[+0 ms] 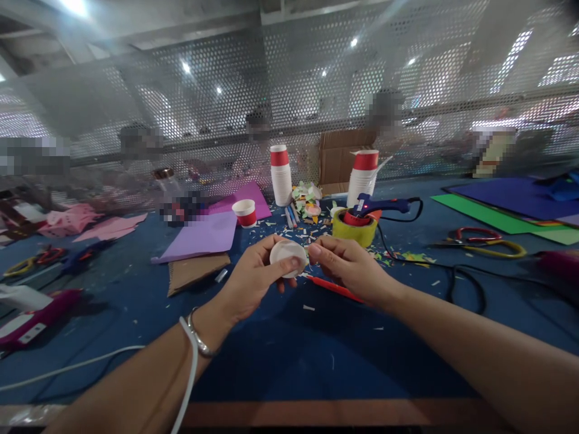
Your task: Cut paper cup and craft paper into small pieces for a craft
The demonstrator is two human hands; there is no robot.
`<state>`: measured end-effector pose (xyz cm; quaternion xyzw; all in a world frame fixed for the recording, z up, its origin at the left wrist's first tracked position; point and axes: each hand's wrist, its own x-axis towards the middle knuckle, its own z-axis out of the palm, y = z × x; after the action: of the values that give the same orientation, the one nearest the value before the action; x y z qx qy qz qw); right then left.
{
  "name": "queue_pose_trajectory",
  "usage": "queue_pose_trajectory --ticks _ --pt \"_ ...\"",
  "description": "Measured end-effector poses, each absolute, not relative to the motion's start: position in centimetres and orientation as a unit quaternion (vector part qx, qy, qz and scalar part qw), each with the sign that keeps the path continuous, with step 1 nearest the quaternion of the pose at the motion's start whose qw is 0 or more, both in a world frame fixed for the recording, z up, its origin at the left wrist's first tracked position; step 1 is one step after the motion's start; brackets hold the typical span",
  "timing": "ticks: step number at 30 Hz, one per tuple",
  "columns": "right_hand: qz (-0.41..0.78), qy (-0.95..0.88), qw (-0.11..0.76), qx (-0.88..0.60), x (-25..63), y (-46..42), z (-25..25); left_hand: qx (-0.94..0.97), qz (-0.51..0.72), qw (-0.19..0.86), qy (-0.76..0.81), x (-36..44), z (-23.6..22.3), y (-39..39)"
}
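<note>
My left hand [256,278] grips a small paper cup [286,258] with its white bottom turned toward me, thumb pressed across it. My right hand [348,266] is closed in a pinch at the cup's right edge; what it pinches is too small to make out. Both hands hover above the blue table [289,355]. A red pen-like stick [332,288] lies on the table just under my right hand.
A blue glue gun [382,206] rests on tape rolls [355,228], its black cord [456,274] trailing right. Two stacks of red-and-white cups [281,175] stand behind, one single cup [245,212] left. Purple paper [203,235], cardboard [194,271], scissors [484,240], coloured sheets [506,208] lie around.
</note>
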<state>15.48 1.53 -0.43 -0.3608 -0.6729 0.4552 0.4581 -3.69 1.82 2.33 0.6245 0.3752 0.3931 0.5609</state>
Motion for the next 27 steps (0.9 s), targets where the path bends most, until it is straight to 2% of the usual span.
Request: queue_pose_trajectory --ticks 4,11,16,20,27 --pt "0.435 -0.687 0.438 -0.385 15.5 1.4 -0.4 0.653 0.41 0.499 0.396 -3.7 2.3 1.6" --pt "0.365 -0.718 0.412 -0.426 15.8 1.2 0.5 0.71 0.471 0.332 0.404 -4.2 2.2 2.0" --pt "0.322 -0.743 0.387 -0.442 15.8 1.1 0.9 0.752 0.463 0.222 0.414 -4.6 2.4 2.1" --pt "0.31 -0.753 0.381 -0.438 15.8 1.2 0.7 0.772 0.448 0.185 0.411 -4.7 2.6 2.1" --pt "0.308 -0.762 0.369 -0.434 15.8 1.3 0.3 0.781 0.441 0.195 0.397 -5.1 2.6 2.2"
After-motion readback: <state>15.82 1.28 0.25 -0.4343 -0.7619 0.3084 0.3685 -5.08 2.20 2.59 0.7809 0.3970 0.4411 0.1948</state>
